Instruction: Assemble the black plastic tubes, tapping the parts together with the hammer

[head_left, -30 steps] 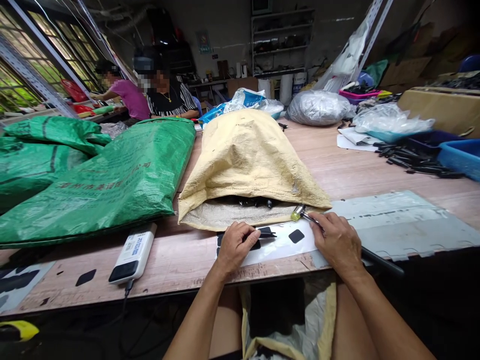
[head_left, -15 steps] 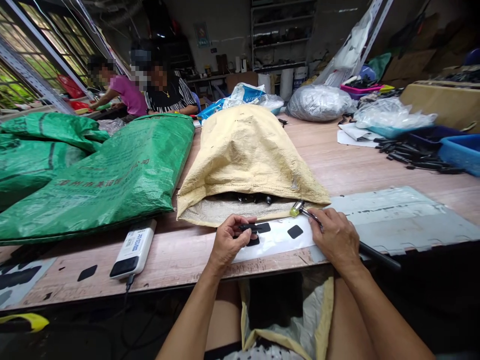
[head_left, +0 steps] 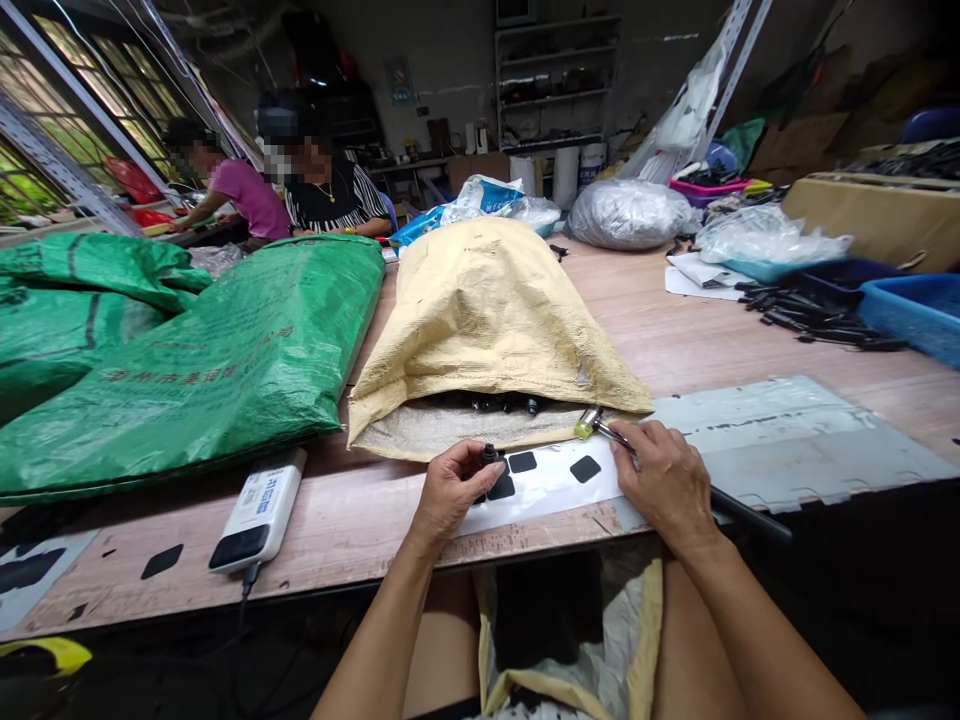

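Pinched in my left hand point(head_left: 452, 492) is a black part point(head_left: 489, 454); my right hand point(head_left: 664, 480) grips a hammer point(head_left: 586, 423). Just past them lies a yellow bag point(head_left: 495, 310).

Yellow sack point(head_left: 487, 310) blocks ahead, hammer point(head_left: 592, 421) at its mouth; tabletop point(head_left: 675, 335) rightward lies open.

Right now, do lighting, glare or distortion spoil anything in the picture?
Head view throughout: the barred window is bright, the back shelves dim; the green sack carries a sheen; the edges look stretched; the black part in the left hand blends with the dark squares near it, its detail hard to read; the hammer in the right hand shows clearly.
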Motion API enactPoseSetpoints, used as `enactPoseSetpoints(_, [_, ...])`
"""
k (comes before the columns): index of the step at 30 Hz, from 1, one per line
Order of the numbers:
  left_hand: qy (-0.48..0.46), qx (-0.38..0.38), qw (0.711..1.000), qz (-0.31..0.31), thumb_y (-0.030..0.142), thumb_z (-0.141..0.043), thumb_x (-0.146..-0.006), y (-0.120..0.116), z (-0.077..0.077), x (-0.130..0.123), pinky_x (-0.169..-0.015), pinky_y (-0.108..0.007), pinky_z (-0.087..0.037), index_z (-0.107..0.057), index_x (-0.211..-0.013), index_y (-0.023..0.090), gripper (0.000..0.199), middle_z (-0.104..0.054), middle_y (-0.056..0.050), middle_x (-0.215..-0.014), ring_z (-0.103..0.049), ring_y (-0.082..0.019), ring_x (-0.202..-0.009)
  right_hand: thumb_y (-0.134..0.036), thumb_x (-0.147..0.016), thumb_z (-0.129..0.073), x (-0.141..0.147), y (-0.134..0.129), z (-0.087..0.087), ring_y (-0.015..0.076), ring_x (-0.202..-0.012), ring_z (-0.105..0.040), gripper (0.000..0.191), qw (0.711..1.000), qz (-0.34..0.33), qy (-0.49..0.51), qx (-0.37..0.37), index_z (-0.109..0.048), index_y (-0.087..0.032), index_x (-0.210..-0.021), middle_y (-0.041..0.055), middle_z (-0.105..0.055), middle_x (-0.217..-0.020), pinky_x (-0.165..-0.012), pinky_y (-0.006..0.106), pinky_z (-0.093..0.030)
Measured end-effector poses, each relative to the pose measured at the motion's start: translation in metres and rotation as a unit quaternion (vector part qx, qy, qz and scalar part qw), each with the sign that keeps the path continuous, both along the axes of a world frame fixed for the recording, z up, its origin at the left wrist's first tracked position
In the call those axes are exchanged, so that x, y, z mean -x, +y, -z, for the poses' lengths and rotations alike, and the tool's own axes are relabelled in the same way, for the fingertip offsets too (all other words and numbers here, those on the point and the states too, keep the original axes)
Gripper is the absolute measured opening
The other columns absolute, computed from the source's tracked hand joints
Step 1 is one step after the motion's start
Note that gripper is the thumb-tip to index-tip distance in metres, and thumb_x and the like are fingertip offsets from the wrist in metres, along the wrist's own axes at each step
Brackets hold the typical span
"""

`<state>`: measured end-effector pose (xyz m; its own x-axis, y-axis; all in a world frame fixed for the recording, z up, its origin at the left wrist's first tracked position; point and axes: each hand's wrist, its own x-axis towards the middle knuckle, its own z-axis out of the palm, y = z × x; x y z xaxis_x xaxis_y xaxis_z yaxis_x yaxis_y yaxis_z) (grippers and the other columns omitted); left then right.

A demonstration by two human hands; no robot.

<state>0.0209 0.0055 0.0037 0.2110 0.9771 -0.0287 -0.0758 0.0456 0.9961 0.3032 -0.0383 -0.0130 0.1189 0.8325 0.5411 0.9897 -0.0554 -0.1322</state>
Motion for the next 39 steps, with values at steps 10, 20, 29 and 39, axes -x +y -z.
enactPoseSetpoints(10, [0.123,-0.102,0.987,0.032,0.036,-0.082,-0.074,0.002,0.01,0.007,-0.055,-0.021,-0.04,-0.071,-0.089,0.016,0.027,-0.061,0.0,-0.072,-0.05,-0.01,-0.062,-0.039,-0.089,-0.062,0.088,0.001,-0.061,0.017,-0.081,-0.056,0.02,0.944,-0.248,0.191,0.108,-0.059,-0.021,-0.099,0.0026,-0.064,-0.09,-0.073,0.029,-0.04])
enactPoseSetpoints(20, [0.168,-0.25,0.953,0.034,0.02,-0.076,-0.077,-0.003,0.004,0.007,-0.069,-0.026,-0.047,-0.071,-0.084,0.017,0.009,-0.067,-0.003,-0.08,-0.062,-0.016,-0.075,-0.042,-0.088,-0.063,0.109,0.015,-0.046,0.0151,-0.074,-0.049,0.027,0.92,-0.318,0.178,0.143,-0.051,-0.021,-0.077,-0.0011,-0.056,-0.075,-0.068,0.029,-0.031])
enactPoseSetpoints(29, [0.197,-0.348,0.916,0.031,0.015,-0.071,-0.082,-0.009,-0.005,-0.001,-0.07,-0.028,-0.047,-0.069,-0.086,0.018,0.006,-0.068,-0.002,-0.078,-0.06,-0.016,-0.075,-0.031,-0.095,-0.056,0.103,0.015,-0.027,0.0148,-0.072,-0.043,0.025,0.875,-0.406,0.259,0.036,-0.049,-0.021,-0.074,-0.0012,-0.049,-0.071,-0.069,0.029,-0.032])
enactPoseSetpoints(39, [0.197,-0.322,0.925,0.036,0.019,-0.075,-0.079,-0.011,-0.009,0.002,-0.07,-0.028,-0.047,-0.068,-0.084,0.018,0.009,-0.066,-0.003,-0.08,-0.06,-0.016,-0.075,-0.039,-0.091,-0.065,0.099,0.009,-0.015,0.0136,-0.07,-0.044,0.021,0.859,-0.387,0.325,0.079,-0.058,-0.019,-0.086,-0.0022,-0.049,-0.074,-0.066,0.028,-0.032])
